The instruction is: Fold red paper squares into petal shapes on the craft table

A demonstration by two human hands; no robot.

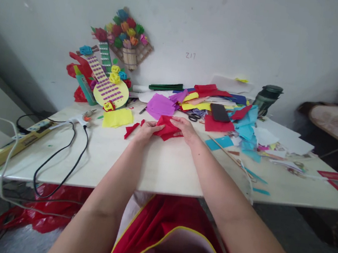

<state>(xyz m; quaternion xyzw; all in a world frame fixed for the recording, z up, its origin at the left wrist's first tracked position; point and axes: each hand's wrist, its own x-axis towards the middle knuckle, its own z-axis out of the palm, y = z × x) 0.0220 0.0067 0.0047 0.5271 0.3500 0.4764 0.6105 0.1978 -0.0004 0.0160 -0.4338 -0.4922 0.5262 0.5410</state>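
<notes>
Between my hands is a piece of red crepe paper (166, 128), held just over the table. My left hand (149, 131) pinches its left edge, fingers closed. On the opposite side my right hand (184, 128) grips the upper right edge, with the thumb and fingers together. Small red paper scraps (131, 130) lie just left of my left hand. Beyond the hands rests a stack of purple paper (160, 106). A yellow paper sheet (118, 117) lies farther left.
Scissors (194, 117), a dark phone (219, 113) and coloured papers crowd the back. A wooden stick (230, 157) lies at right; a green bottle (267, 99) stands behind. At left are a glue gun (83, 119), cables, a power strip (13, 145) and a flower-decorated paper guitar (111, 92).
</notes>
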